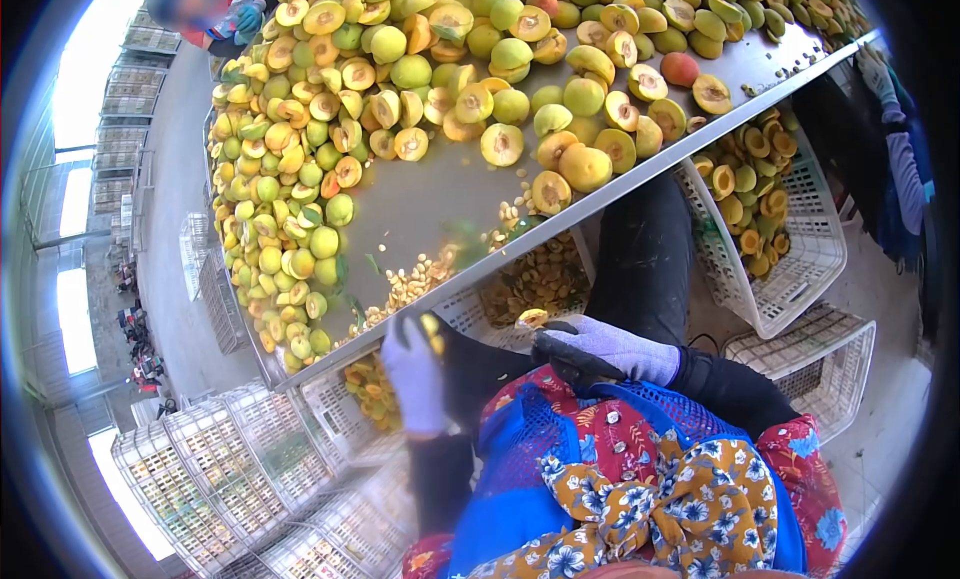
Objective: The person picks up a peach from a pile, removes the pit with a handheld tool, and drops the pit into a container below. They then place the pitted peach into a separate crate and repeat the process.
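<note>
My right hand, in a lilac glove with dark fingers, is closed in front of my body. A cut peach half shows at its fingertips. My left hand, also in a lilac glove, is smeared by motion beside the metal table's near edge. A small yellow piece shows along its thumb side; the blur leaves open whether the fingers grip it. Many halved peaches lie on the table, cut faces and green-yellow skins showing. Pale pits are gathered along the near edge.
Below the edge stand a crate of fruit pieces, a crate with pits and, at right, a white crate of peach halves. More crates stand lower left. Co-workers are at upper left and right.
</note>
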A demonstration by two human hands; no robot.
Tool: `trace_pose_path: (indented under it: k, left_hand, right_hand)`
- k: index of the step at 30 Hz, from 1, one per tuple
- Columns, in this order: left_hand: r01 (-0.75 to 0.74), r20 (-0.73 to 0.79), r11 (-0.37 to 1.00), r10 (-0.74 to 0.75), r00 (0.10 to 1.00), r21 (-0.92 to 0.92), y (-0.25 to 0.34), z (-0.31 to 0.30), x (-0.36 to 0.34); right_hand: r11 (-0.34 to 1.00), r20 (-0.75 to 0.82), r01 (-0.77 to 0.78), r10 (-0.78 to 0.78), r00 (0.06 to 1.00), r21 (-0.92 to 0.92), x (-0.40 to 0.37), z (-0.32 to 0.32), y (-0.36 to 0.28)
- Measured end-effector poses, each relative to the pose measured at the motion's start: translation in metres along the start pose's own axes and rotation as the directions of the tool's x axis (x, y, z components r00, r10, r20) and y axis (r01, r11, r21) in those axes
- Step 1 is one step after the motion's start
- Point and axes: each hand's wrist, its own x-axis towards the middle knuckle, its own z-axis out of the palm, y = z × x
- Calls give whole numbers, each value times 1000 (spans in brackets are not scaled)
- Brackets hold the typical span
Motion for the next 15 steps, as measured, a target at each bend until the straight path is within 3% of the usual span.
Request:
trace_pose_path:
  k: [1, 2, 3, 6, 8, 10, 11, 13, 15]
  left_hand:
    - [-174, -31, 739, 255, 966, 650, -9, -28, 4]
    - [-40, -124, 601, 229, 965, 798, -22, -47, 1]
    - [93, -184, 275, 328, 927, 957, -24, -57, 0]
    - [-92, -116, 495, 374, 920, 864, 8, -47, 10]
    - [-377, 56, 629, 468, 882, 680, 47, 0, 24]
    - [-574, 243, 579, 549, 800, 580, 70, 60, 48]
    - [-725, 278, 471, 707, 651, 502, 60, 93, 65]
    - [-798, 482, 449, 637, 601, 402, 76, 140, 79]
    - [-779, 572, 583, 565, 594, 233, 81, 155, 87]
  right_hand:
    - [996, 39, -37, 34, 999, 84, 0, 2, -2]
    - [983, 81, -77, 64, 995, 165, -1, 4, -4]
    - [966, 120, -122, 97, 988, 229, -5, 6, -10]
    - [973, 189, -115, 77, 979, 198, 6, 5, -6]
    - [969, 192, -153, 115, 975, 196, 5, 3, -6]
    - [957, 176, -209, 175, 969, 199, 2, 2, -4]
    - [969, 146, -181, 157, 977, 168, -5, 4, -11]
    - [994, 138, 96, -87, 987, -58, -4, -9, 5]
    - [946, 111, 241, -221, 969, -219, -9, -16, 11]
